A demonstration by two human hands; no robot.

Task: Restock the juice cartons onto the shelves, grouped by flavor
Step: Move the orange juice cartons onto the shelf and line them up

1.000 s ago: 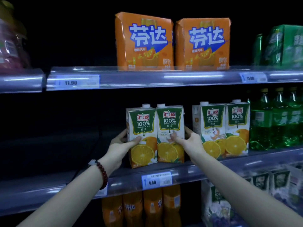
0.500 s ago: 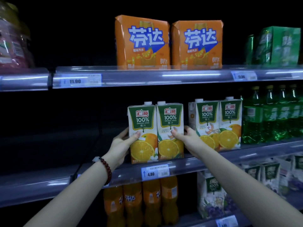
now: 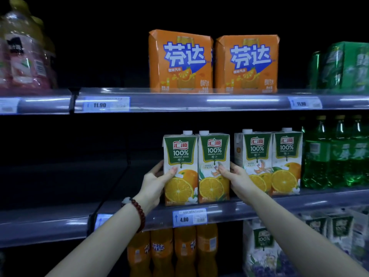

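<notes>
Two orange juice cartons point(image 3: 196, 168) stand upright, side by side and touching, at the front edge of the middle shelf point(image 3: 259, 208), just above the 4.80 price tag point(image 3: 189, 217). Each: white body, green label panel reading "100% ORANGE JUICE", red logo, cut-orange graphic low on the face, white screw cap on top.

Left hand point(image 3: 153, 183) grips the left carton's outer side, thumb curled across its front. Right hand point(image 3: 236, 177) grips the right carton's outer side, thumb on the front. The pair is clamped between both hands.

Second pair of the same cartons point(image 3: 268, 162) stands to the right on the same shelf, small gap between the pairs. Green bottles point(image 3: 335, 154) sit right of those.
</notes>
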